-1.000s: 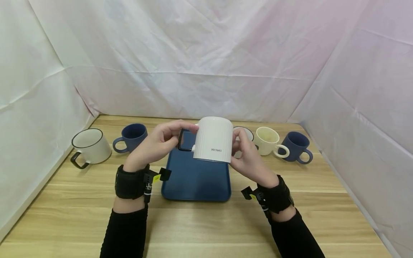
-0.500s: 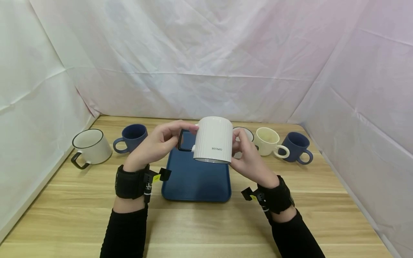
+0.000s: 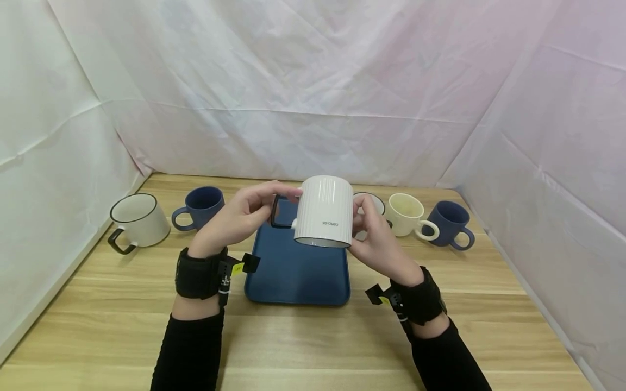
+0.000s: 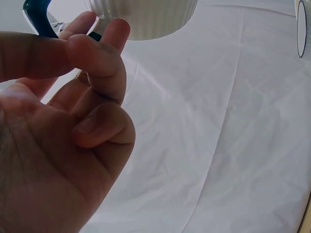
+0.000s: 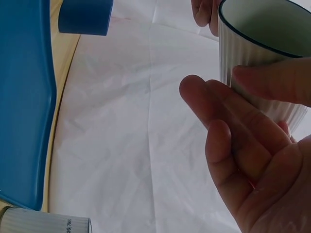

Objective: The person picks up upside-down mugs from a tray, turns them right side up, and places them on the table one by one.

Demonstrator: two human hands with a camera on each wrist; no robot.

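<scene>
Both hands, left (image 3: 239, 217) pinching the handle, right (image 3: 376, 239) gripping the wall, tipped the upturned mug (image 3: 324, 212) slightly, above the tray (image 3: 298, 277).

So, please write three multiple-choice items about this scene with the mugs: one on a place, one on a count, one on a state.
1. Where is the white ribbed mug?
A. above the blue tray
B. inside a blue mug
C. on the floor

2. How many blue mugs stand on the table?
A. none
B. two
C. five

3. How is the ribbed mug oriented?
A. upright
B. upside down
C. broken

Answers:
1 A, both hands hold it above the tray.
2 B, one at left, one at right.
3 B, its opening faces down.
</scene>
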